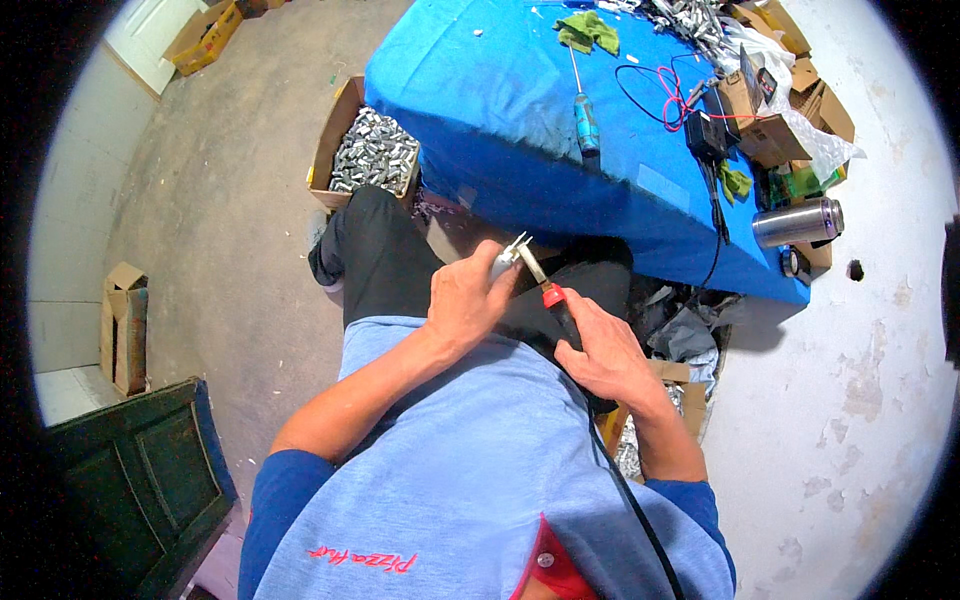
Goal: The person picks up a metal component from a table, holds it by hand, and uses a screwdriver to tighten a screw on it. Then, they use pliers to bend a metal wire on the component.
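Above my lap, my left hand (470, 292) pinches a small whitish part (507, 261) with thin metal prongs at its far end. It looks like a small plug; its exact kind is too small to tell. My right hand (603, 345) is wrapped round the black and red handle of a soldering iron (558, 300). The iron's pale metal shaft points up and left, its end at or very near the prongs; whether they touch I cannot tell. From the handle a black cord (632, 490) runs down over my right side.
Ahead is a blue-covered table (480, 95) with a screwdriver (586, 125), green cloths (588, 32), a black power adapter (707, 136) and a steel tumbler (798, 222). A cardboard box (322, 165) of small metal parts stands left of it. A dark panelled board (140, 480) is at lower left.
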A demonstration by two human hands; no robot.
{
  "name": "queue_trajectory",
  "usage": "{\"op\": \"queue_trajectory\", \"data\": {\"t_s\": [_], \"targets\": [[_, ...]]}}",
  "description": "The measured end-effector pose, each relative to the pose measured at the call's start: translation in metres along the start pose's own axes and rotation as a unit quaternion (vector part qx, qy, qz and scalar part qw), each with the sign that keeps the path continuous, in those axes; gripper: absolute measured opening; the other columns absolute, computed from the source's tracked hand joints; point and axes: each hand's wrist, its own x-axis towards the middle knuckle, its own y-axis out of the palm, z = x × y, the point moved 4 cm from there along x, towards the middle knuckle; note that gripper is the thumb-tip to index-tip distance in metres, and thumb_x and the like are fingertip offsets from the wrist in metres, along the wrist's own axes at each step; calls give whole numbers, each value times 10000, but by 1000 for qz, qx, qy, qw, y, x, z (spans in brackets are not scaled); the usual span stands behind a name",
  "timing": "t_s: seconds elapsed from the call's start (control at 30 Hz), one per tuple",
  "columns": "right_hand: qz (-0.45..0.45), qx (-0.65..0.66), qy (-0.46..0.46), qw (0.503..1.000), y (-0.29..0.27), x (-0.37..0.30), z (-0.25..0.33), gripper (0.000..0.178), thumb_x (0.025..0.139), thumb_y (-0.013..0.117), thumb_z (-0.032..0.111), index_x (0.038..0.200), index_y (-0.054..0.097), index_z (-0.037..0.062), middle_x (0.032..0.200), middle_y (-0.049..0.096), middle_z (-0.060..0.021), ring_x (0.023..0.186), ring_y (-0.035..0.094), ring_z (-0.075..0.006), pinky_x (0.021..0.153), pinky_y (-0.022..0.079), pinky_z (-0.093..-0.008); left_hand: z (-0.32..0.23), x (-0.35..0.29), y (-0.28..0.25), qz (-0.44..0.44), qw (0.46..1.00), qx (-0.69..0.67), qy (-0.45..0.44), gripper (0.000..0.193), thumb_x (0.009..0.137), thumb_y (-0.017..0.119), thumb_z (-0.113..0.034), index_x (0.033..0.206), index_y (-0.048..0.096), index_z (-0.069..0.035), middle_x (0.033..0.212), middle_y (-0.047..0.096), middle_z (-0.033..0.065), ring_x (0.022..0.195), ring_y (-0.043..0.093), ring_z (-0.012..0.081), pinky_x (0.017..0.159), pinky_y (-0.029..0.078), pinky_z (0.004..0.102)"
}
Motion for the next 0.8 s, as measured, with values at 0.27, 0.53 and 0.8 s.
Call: {"op": "queue_trajectory", "data": {"t_s": [0.27,0.53,0.8], "targets": [[-10,18,-21,1000,2,5,1,520,800,575,136,1302,515,16,975,647,-231,937,627,-443,851,502,-471,3,-3,2,24,997,-49,-54,252,946,648,-297,986,597,-54,744,667,225,703,670,424,612,503,495],[108,325,-36,939,12,7,-12,390,820,537,48,1207,554,0,887,648,-78,734,628,-155,651,518,-299,0,-4,-4,74,977,-189,-63,290,1000,624,-300,1007,616,-11,722,615,38,641,552,114,568,456,308],[283,682,-16,674,13,-6,-8,524,677,624,91,1161,555,-97,853,618,-182,645,623,-241,514,517,-338,-40,-3,-17,170,890,-415,-78,359,1025,570,-371,1080,624,-21,831,598,-12,747,508,73,653,442,272]]}}
